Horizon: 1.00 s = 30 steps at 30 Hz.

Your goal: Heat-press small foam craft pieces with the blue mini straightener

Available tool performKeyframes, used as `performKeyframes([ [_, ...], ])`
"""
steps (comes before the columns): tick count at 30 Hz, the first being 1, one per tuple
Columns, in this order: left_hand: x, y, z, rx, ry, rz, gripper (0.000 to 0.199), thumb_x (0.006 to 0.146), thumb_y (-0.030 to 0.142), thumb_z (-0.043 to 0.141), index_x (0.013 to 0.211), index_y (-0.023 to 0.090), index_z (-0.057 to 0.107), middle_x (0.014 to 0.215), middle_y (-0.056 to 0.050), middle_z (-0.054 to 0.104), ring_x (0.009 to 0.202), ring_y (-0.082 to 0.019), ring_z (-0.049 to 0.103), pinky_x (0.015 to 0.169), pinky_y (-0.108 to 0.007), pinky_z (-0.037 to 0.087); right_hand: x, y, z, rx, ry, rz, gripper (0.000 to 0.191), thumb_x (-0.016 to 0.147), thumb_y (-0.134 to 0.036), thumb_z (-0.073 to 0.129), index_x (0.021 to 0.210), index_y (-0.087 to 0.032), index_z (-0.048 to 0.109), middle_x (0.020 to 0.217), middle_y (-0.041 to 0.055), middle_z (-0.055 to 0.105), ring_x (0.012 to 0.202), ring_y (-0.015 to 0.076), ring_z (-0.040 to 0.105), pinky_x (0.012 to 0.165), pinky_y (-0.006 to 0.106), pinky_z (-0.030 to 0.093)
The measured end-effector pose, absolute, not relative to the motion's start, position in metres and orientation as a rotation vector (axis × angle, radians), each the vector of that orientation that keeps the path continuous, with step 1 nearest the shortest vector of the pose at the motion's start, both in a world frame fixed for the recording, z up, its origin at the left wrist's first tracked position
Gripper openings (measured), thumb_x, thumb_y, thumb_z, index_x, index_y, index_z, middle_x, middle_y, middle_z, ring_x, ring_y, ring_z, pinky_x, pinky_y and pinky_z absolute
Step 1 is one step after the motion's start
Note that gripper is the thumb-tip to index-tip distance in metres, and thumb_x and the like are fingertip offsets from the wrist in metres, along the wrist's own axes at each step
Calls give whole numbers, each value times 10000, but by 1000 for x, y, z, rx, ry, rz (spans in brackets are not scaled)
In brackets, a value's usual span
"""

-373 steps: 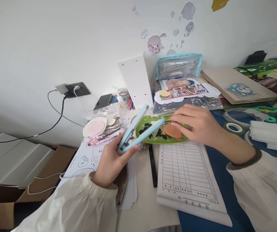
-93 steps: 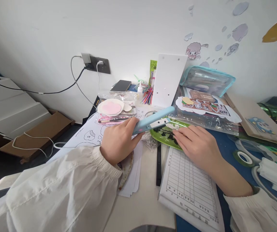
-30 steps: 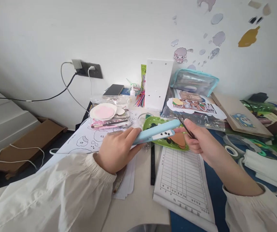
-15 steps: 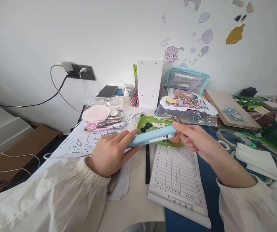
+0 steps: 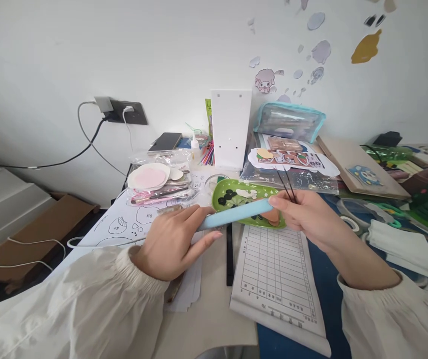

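Pale-blue, slim plastic clamp tool (image 5: 236, 215) (closed flat), gripped at its near end by the left hand (image 5: 172, 242) and held level over the glossy green oval tray (image 5: 232, 192) near the desk's far edge. Right hand (image 5: 307, 217) pinches thin black tweezers (image 5: 286, 184), tips upward, beside the tool's end.

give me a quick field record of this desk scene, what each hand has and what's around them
left hand: holds light blue clamp tool, closed
right hand: holds thin black tweezers, touches the tool's tip
under tool tip: green tray with small cut-out pieces
below tray: ruled form sheet
left of tray: bag with pink round pad
behind tray: white board, teal pouch
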<state>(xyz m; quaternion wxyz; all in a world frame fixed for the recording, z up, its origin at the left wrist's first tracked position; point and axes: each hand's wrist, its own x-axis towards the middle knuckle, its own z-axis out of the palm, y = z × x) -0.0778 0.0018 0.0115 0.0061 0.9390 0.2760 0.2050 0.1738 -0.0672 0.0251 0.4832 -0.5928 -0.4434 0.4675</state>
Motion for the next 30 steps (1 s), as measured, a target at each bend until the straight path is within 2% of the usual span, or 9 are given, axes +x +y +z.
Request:
performKeyframes([
  [3,-77,4,13,2754,883,616,375,944,426,297,1014,189,579,859,-41,628,727,-165,591,620,-272,453,173,-68,23,-1390,-1155,1010,238,722,-406,692,688,-194,590,482,-67,426,381,55,296,359,222,234],
  [7,-76,9,9,2620,764,708,306,918,425,407,1029,182,556,937,-52,612,838,-170,581,728,-277,471,172,-70,20,-1334,-1207,796,195,627,-363,775,705,-232,654,475,-58,464,445,116,472,418,266,411],
  [11,-79,13,6,2749,692,943,332,906,447,432,1039,168,552,940,-73,620,845,-184,578,744,-296,456,174,-73,17,-1261,-1284,646,181,598,-348,804,723,-273,697,473,-65,443,458,128,475,517,331,501],
  [13,-81,14,7,2903,691,1045,344,905,457,428,1032,165,558,923,-82,636,822,-196,580,722,-315,443,176,-75,15,-1243,-1361,578,174,615,-322,799,754,-275,705,463,-77,388,454,123,446,548,344,509],
  [16,-84,17,11,3144,668,1142,314,906,429,448,1028,164,565,886,-80,663,767,-199,584,692,-330,426,177,-78,15,-1263,-1535,414,180,667,-260,766,836,-263,707,454,-88,341,429,106,382,461,290,441],
  [19,-85,19,13,3284,611,1200,280,904,395,471,1009,156,573,842,-70,674,713,-189,581,666,-323,415,175,-80,15,-1292,-1725,194,247,696,-221,747,937,-243,694,501,-64,499,397,89,376,375,253,338],
  [22,-84,20,13,3334,584,1216,278,914,399,450,991,165,579,828,-57,679,703,-178,585,652,-312,409,173,-80,16,-1254,-1854,8,286,711,-203,741,989,-240,683,659,-9,676,380,86,444,343,247,318],
  [25,-83,21,11,3339,543,1294,276,907,396,470,985,153,576,816,-56,677,694,-176,582,641,-310,413,174,-79,16,-1173,-1886,-69,280,720,-203,738,992,-244,685,736,14,723,387,99,512,324,246,339],
  [30,-81,22,10,3339,452,1378,291,894,383,501,973,111,569,795,-67,673,672,-182,569,612,-314,411,176,-77,15,-1146,-1867,2,255,702,-186,754,942,-248,691,760,26,733,475,136,614,333,240,406],
])
